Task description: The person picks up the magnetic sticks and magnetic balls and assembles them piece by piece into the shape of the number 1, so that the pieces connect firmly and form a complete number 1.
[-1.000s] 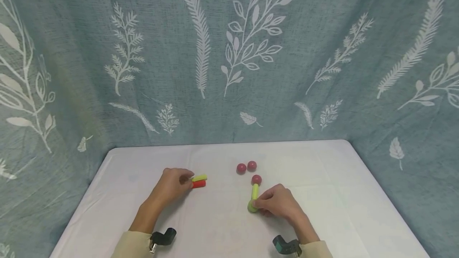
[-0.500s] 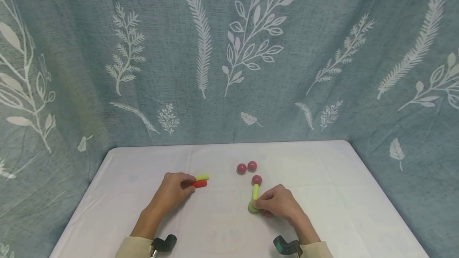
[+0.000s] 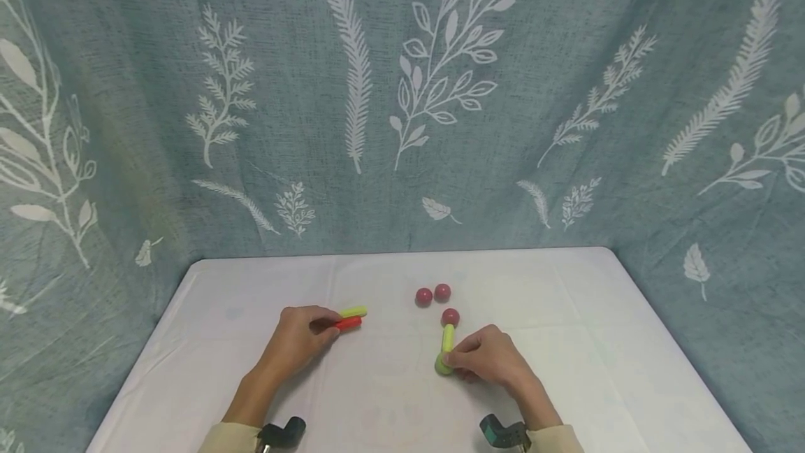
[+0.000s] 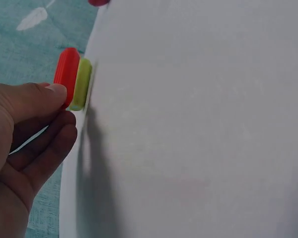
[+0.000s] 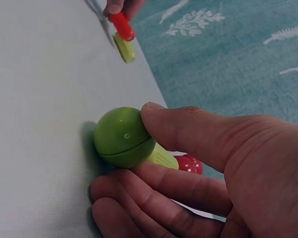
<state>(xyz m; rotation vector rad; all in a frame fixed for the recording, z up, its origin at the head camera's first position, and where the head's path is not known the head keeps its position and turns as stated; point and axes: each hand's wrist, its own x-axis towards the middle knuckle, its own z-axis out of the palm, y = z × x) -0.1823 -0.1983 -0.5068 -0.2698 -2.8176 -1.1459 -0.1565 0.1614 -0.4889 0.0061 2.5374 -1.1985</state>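
Observation:
My left hand (image 3: 302, 335) pinches a short red stick (image 3: 349, 324) between thumb and fingers. Right beside it is a lime-green stick (image 3: 354, 312), which in the left wrist view shows close behind the red one. My right hand (image 3: 489, 355) grips a green ball (image 5: 120, 133), with the thumb on one side and fingers under the other. From that ball another lime-green stick (image 3: 448, 338) runs away from me, its far end at a red ball (image 3: 450, 316). In the right wrist view the fingers partly hide this stick.
Two more red balls, one on the left (image 3: 424, 296) and one on the right (image 3: 442, 291), lie close together farther back on the white-covered table (image 3: 534, 285). Behind the table's far edge hangs a blue-green curtain (image 3: 390, 215) with white leaf prints.
My left hand has shifted its grip onto the red stick, which now slants slightly away from the lime-green one. The right hand and the green ball stay in place.

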